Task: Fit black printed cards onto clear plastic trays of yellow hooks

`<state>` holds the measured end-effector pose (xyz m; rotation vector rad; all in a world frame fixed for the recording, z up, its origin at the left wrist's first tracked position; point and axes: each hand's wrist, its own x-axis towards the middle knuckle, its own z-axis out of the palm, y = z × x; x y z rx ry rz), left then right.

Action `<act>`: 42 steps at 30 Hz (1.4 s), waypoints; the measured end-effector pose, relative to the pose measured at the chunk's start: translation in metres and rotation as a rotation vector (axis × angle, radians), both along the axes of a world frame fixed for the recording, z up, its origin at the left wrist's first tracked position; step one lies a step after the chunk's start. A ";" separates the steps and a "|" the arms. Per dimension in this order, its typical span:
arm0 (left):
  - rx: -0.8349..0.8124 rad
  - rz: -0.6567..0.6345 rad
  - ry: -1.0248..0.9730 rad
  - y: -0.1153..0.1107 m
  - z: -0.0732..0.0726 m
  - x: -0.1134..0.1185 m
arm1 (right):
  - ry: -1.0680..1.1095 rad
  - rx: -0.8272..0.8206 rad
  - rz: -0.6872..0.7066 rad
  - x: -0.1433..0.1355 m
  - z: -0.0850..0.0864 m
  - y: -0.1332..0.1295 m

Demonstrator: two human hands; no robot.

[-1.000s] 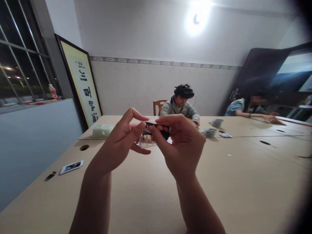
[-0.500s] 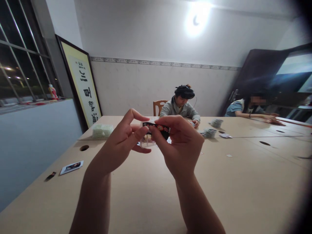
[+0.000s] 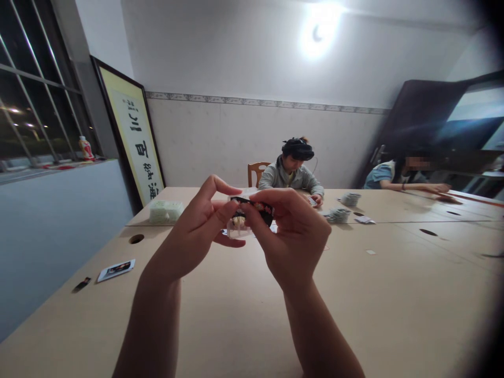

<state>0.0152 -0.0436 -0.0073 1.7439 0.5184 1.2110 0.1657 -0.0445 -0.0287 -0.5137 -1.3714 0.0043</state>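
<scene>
Above the table, a small clear plastic box [image 3: 239, 232] is held between both my hands, with something pale showing through it. My left hand [image 3: 189, 236] grips its left side, thumb on the near face and fingers behind and below. A black label with red and pale print [image 3: 268, 214] lies against the upper part of the box. My right hand [image 3: 299, 236] pinches this label and the box edge, with its thumb in front and bent fingers on top. Both thumb tips almost meet on the label's left end. My fingers hide part of the box and label.
A stack of clear boxes [image 3: 165, 211] stands at the left. Nearer lie a white packet with a dark picture [image 3: 116, 270] and a small black label [image 3: 82, 284]. Stacked packets [image 3: 338, 215] lie to the right. One person [image 3: 291, 170] sits opposite, another [image 3: 388, 176] at far right.
The black label now tilts or bends more, so less of its printed face shows. My hands stay nearly in place. The far-right person's hand has shifted slightly.
</scene>
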 end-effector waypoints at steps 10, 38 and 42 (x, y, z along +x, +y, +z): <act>-0.041 -0.081 -0.087 0.003 0.000 0.001 | -0.089 0.230 -0.082 -0.001 0.002 0.003; -0.011 0.089 -0.103 0.000 0.000 0.001 | 0.330 -0.124 0.231 0.003 0.011 -0.001; -0.025 0.084 -0.093 -0.001 0.000 0.000 | 0.335 -0.158 0.230 0.004 0.011 0.000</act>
